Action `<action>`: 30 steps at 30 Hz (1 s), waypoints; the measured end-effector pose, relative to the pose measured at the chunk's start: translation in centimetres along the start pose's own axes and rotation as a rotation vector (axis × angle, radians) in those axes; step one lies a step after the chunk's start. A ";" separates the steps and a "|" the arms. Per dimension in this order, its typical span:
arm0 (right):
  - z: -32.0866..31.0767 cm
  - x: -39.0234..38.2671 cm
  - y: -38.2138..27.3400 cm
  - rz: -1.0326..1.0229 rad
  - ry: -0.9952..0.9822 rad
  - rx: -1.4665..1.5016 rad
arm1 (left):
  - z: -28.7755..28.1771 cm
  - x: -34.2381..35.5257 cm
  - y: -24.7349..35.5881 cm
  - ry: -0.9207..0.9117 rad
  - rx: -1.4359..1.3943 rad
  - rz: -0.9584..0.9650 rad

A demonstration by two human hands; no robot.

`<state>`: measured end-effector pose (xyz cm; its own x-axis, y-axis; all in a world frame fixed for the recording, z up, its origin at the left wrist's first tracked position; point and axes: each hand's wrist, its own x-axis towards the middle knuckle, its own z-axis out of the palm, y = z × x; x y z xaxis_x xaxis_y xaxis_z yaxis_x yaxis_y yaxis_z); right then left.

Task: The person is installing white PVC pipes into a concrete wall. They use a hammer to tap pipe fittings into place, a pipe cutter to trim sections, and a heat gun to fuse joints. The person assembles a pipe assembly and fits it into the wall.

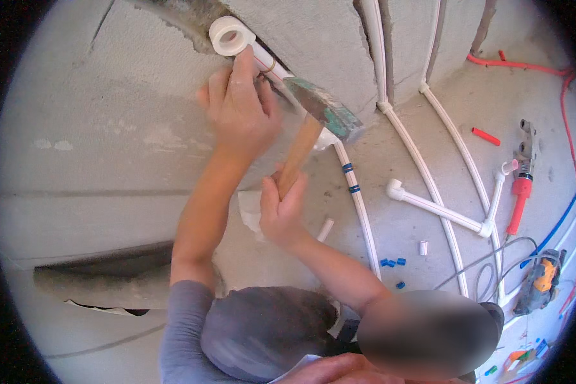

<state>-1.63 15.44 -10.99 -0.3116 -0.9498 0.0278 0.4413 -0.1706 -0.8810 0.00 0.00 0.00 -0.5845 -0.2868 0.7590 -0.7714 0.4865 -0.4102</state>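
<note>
Overall, a rough grey wall [326, 32] rises beyond the hammer [317, 105], its grooves [484, 25] presumably cut to recess pipework. Concrete floor [390, 224] spreads to the hammer's right, carrying white pipes [430, 185]. Left of the hammer, the partly curled left hand [243, 115] puts a fingertip to a white fitting [223, 29], perhaps steadying it; whether it grips, I cannot tell. The right hand [285, 211] clasps the hammer's wooden handle [299, 147] low, likely for leverage. Small blue pieces [401, 262] lie below the hammer, rightward.
</note>
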 end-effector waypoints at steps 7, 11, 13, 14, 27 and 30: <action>1.5 -1.4 0.2 0.009 -0.015 0.110 | -4.5 2.1 -1.0 -0.291 -0.137 0.056; 4.8 -1.2 2.3 -0.030 0.055 0.118 | -4.9 2.8 -1.0 -0.323 -0.153 0.096; 4.9 -0.4 1.6 -0.040 0.033 -0.044 | -5.2 2.8 -1.0 -0.342 -0.150 0.070; 4.9 -0.2 1.5 -0.046 0.022 -0.125 | -5.3 2.7 -1.0 -0.352 -0.149 0.057; 5.6 -2.3 3.7 -0.051 0.017 0.244 | -4.2 6.4 -6.1 0.103 -0.060 0.270; 6.1 -2.2 3.9 -0.113 0.031 0.229 | -3.6 6.5 -6.2 0.134 -0.057 0.265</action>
<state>5.89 15.28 -11.61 -0.3938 -0.9135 0.1025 0.5801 -0.3335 -0.7432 1.88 -1.96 9.29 -0.7222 -0.0341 0.6909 -0.5788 0.5767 -0.5766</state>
